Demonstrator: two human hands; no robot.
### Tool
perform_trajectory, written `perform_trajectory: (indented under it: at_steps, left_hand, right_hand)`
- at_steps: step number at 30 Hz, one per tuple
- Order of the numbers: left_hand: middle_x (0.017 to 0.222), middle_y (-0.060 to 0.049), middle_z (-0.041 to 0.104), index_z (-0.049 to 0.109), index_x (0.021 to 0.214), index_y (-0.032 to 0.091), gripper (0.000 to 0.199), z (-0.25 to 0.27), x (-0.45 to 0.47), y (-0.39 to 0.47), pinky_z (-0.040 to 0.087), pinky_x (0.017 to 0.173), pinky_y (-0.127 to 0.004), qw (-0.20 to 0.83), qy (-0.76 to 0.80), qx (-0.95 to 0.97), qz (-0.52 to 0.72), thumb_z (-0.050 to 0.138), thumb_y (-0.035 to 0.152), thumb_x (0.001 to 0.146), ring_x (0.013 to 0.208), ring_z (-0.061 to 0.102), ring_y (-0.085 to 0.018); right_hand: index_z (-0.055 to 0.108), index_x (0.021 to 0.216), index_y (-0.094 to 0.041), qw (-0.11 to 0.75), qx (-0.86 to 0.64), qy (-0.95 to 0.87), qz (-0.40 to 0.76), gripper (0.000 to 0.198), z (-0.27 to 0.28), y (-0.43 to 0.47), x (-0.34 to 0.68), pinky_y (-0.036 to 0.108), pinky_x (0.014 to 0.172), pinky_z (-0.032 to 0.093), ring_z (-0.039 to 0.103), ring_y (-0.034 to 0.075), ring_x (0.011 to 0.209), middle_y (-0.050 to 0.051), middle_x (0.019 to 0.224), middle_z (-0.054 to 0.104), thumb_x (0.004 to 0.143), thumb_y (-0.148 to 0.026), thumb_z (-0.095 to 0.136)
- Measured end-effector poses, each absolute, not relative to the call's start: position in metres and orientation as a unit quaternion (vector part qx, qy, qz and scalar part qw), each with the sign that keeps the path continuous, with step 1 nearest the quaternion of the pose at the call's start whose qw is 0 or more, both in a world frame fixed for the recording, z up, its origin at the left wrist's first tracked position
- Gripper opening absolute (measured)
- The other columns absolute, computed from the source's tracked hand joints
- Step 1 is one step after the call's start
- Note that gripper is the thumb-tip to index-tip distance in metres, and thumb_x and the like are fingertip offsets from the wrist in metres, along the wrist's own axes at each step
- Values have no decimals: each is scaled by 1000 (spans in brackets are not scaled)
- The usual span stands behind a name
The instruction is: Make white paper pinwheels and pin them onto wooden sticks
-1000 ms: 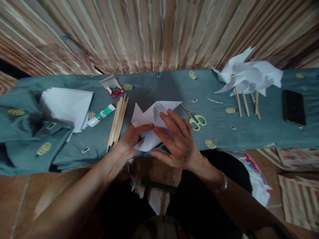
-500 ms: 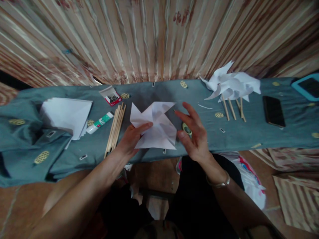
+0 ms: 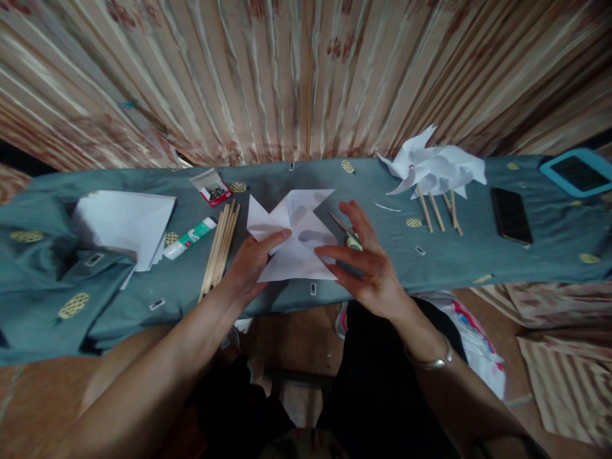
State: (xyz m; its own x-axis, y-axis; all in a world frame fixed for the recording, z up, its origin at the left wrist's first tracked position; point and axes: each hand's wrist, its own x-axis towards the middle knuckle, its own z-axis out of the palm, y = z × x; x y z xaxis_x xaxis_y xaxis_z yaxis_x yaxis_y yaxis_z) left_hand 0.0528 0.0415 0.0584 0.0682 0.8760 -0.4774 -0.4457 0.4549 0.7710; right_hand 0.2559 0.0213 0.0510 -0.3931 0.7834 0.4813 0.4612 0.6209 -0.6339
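The tablecloth [image 3: 396, 237] is blue-green, and I can see yellow pineapples [image 3: 74, 306] on it. Near the front edge, the folded paper [image 3: 296, 258] is plain white. Toward the left end, the tube [image 3: 190, 238] is white and green and the box [image 3: 211, 192] red and white. By the back right corner, the tablet [image 3: 579, 173] has a light blue rim.

Two bare hands, one left hand [image 3: 251, 262] and one right hand [image 3: 371, 271]; one flat white paper pinwheel [image 3: 299, 223] between them. One pair of green-handled scissors [image 3: 352, 242], one white-and-green glue tube [image 3: 190, 238], one red-and-white cardboard box [image 3: 220, 200] of metal pins too small to count. Slim pale wooden sticks [image 3: 220, 245] bundled, several, exact number unclear; white paper sheets [image 3: 124, 223] stacked, likewise uncountable. Overlapping curled white pinwheels [image 3: 442, 167], number hidden, over four light wooden handles [image 3: 436, 211]. One black rectangular phone [image 3: 511, 215], one blue-framed tablet [image 3: 578, 173].
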Motion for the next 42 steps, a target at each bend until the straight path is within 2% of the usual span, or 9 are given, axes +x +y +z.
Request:
perform_trajectory:
  at_steps: [2, 7, 12, 17, 24, 36, 42]
  left_hand:
    - [74, -4, 75, 72, 85, 14, 27, 59, 53, 39, 54, 61, -27, 694, 498, 220, 471, 81, 25, 62, 62, 67, -18]
    - [75, -6, 76, 73, 81, 17, 24, 60, 55, 34, 51, 56, -27, 680, 516, 226, 469, 82, 26, 61, 64, 68, -21]
    - [77, -6, 77, 74, 80, 18, 21, 61, 56, 31, 51, 56, -26, 667, 519, 230, 482, 82, 25, 62, 66, 69, -20]
    - [80, -4, 77, 75, 84, 17, 23, 66, 58, 28, 55, 63, -28, 653, 509, 245, 505, 81, 22, 62, 71, 71, -21]
    - [83, -3, 78, 76, 84, 20, 19, 68, 60, 27, 57, 67, -30, 636, 491, 273, 529, 81, 19, 65, 74, 72, -21]
    - [92, -2, 78, 76, 90, 24, 25, 65, 57, 24, 60, 75, -32, 614, 498, 301, 533, 82, 21, 66, 91, 73, -24]
    - [89, 0, 78, 77, 92, 25, 25, 60, 56, 24, 59, 74, -29, 611, 481, 316, 544, 82, 19, 68, 85, 73, -20]
  right_hand:
    - [73, 107, -36, 394, -372, -814, 208, 28, 53, 21, 255, 61, 124, 18, 16, 29, 154, -14, 163, 25, 88, -18, 64]
    - [75, 96, -32, 393, -360, -820, 206, 12, 59, 19, 246, 59, 118, 34, 22, 29, 152, -8, 159, 37, 89, -25, 67]
    - [74, 85, -29, 391, -401, -806, 193, 8, 60, 18, 235, 60, 117, 36, 28, 29, 150, -5, 152, 47, 89, -30, 67]
    - [70, 82, -25, 433, -438, -778, 128, 9, 52, 21, 223, 61, 118, 34, 30, 31, 149, -1, 153, 46, 88, -28, 65]
    - [67, 76, -23, 434, -461, -773, 38, 11, 51, 21, 210, 63, 117, 31, 27, 35, 149, 0, 153, 44, 87, -23, 65]
    - [65, 73, -23, 415, -460, -784, 29, 16, 47, 25, 211, 61, 116, 34, 30, 35, 148, -3, 154, 43, 88, -28, 63]
    - [66, 73, -24, 413, -458, -786, 45, 14, 46, 25, 211, 60, 118, 31, 28, 34, 149, -7, 156, 38, 87, -26, 64]
